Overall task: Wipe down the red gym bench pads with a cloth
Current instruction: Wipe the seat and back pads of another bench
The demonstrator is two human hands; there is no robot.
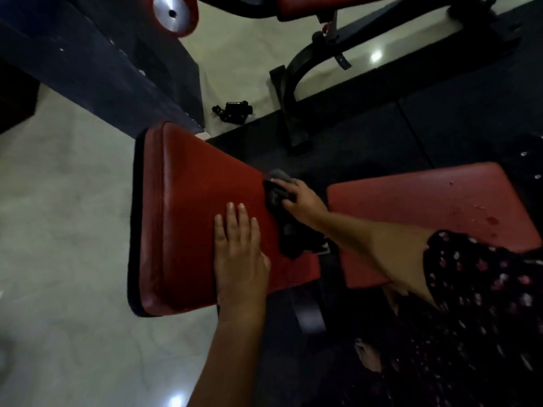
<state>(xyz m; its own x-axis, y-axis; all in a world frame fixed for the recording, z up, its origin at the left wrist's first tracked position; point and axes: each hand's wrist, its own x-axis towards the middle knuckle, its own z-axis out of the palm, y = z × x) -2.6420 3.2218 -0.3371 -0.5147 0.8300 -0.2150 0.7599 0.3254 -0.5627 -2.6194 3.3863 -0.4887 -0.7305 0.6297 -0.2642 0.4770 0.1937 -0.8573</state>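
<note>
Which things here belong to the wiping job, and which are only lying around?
For the job: dark cloth, gripped by the right hand; left red pad, with the left hand flat on it; right red pad, with droplets.
Lying about: small black gadget on the floor; black bench frame behind; red roller with silver end cap.

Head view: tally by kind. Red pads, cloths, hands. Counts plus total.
red flat pads: 3 (left pad, right pad, top pad)
red roller pad: 1
cloth: 1
hands: 2 (left hand, right hand)
total: 7
</note>
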